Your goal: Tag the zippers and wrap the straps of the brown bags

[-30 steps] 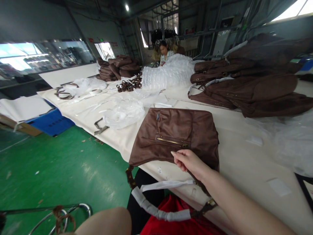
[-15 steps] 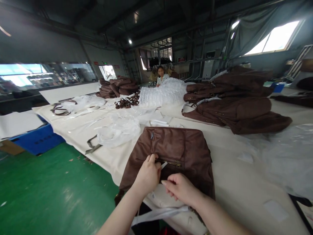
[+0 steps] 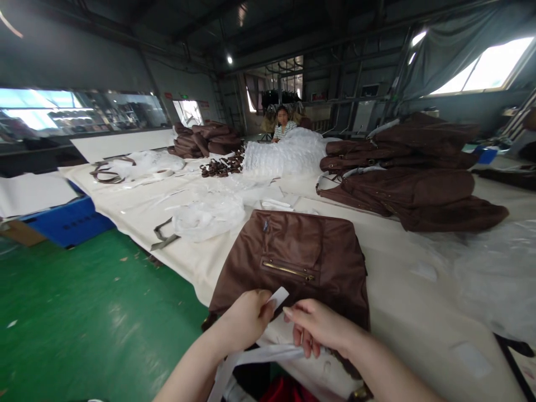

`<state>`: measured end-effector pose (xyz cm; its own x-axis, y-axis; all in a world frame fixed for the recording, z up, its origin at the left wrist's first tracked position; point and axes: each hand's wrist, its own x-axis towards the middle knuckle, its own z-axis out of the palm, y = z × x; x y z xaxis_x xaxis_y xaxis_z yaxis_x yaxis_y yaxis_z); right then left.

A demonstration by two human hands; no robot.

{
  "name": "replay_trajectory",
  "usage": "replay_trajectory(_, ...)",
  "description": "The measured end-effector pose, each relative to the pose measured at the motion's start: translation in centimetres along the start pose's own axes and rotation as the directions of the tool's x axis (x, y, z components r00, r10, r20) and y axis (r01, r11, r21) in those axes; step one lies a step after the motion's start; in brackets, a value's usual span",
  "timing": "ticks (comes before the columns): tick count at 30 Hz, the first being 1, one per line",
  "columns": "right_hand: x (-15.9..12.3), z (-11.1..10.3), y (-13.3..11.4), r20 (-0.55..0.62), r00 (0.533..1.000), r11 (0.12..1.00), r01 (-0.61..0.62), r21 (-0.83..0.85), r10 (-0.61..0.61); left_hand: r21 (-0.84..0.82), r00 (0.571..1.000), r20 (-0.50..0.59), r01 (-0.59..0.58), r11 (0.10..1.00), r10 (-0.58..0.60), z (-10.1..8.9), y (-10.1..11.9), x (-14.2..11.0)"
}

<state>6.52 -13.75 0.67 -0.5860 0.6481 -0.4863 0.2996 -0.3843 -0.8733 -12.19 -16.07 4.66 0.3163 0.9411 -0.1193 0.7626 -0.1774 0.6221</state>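
A brown leather bag [image 3: 301, 262] lies flat on the white-covered table [image 3: 419, 324] right in front of me, its brass zip facing up. My left hand [image 3: 247, 318] is closed in a pinch on the end of a white paper strip [image 3: 278, 296] just at the bag's near edge. My right hand [image 3: 320, 329] is beside it, fingers curled around the same white strip [image 3: 268, 354], which trails down off the table towards my lap.
Stacks of brown bags [image 3: 419, 173] sit at the right and far back [image 3: 205, 139]. White plastic wrap [image 3: 209, 215], a heap of white padding [image 3: 288, 151] and loose straps [image 3: 106, 173] lie across the table. Another person [image 3: 283, 124] sits at the far end. A blue crate [image 3: 69, 220] stands on the green floor.
My left hand came up from my lap to the bag's zip, then both hands drew back to the bag's near edge, holding a white strip.
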Motion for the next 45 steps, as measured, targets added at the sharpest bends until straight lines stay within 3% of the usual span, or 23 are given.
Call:
replay_trajectory(3, 0.1, 0.3, 0.2, 0.003, 1.000, 0.984, 0.030, 0.173, -0.031, -0.375, 0.984, 0.165, -0.005, 0.927, 0.072, 0.2, 0.2, -0.9)
replay_trajectory(5, 0.2, 0.4, 0.3, -0.039, 0.996, 0.936, 0.092, 0.340, -0.083, -0.485, 0.978, 0.186, 0.003, 0.874, 0.099, 0.5, 0.2, -1.2)
replay_trajectory(9, 0.0, 0.0, 0.0, -0.011, 0.991, 0.824, 0.116, 0.555, -0.132, -0.505, 0.997, 0.051, -0.029, 0.863, 0.064, 1.0, -0.7, -1.9)
replay_trajectory(15, -0.5, -0.1, -0.6, -0.039, 0.970, 0.849, 0.229, 0.477, -0.240, -0.647, 0.989, -0.094, 0.025, 0.762, -0.112, 1.6, -3.0, -3.1)
replay_trajectory(19, -0.7, -0.2, -0.7, -0.150, 0.952, 0.765, 0.303, 0.568, -0.266, -0.740, 0.971, -0.101, 0.072, 0.669, -0.216, 1.7, -3.9, -3.8)
replay_trajectory(21, -0.6, -0.6, -0.6, -0.159, 0.947, 0.718, 0.315, 0.620, -0.278, -0.618, 0.959, -0.220, 0.004, 0.786, -0.178, 1.7, -3.7, -4.2)
replay_trajectory(23, -0.5, -1.1, -0.5, -0.155, 0.944, 0.676, 0.319, 0.664, -0.293, -0.267, 0.910, -0.414, -0.136, 0.954, 0.014, 1.7, -3.1, -4.8)
replay_trajectory(24, -0.4, -1.3, -0.4, -0.154, 0.943, 0.659, 0.319, 0.681, -0.296, -0.030, 0.867, -0.474, -0.194, 0.981, 0.156, 1.7, -2.8, -5.1)
replay_trajectory(26, -0.2, -1.7, -0.2, -0.157, 0.941, 0.635, 0.319, 0.703, -0.298, 0.375, 0.788, -0.463, -0.240, 0.896, 0.405, 2.0, -2.1, -5.7)
replay_trajectory(28, -0.2, -1.8, -0.1, -0.145, 0.941, 0.626, 0.314, 0.714, -0.306, 0.582, 0.758, -0.393, -0.232, 0.779, 0.520, 2.5, -1.8, -6.1)
replay_trajectory(32, -0.4, -1.8, -0.1, -0.089, 0.940, 0.624, 0.287, 0.727, -0.329, 0.680, 0.756, -0.313, -0.244, 0.691, 0.575, 3.4, -1.9, -6.2)
replay_trajectory(38, -0.6, -2.0, -0.1, -0.082, 0.943, 0.599, 0.271, 0.753, -0.324, 0.733, 0.716, -0.326, -0.221, 0.644, 0.617, 3.3, -1.6, -6.4)
replay_trajectory(45, -0.6, -2.1, 0.1, -0.084, 0.949, 0.646, 0.269, 0.714, -0.303, 0.777, 0.717, -0.324, -0.171, 0.606, 0.618, 3.4, -1.0, -7.4)
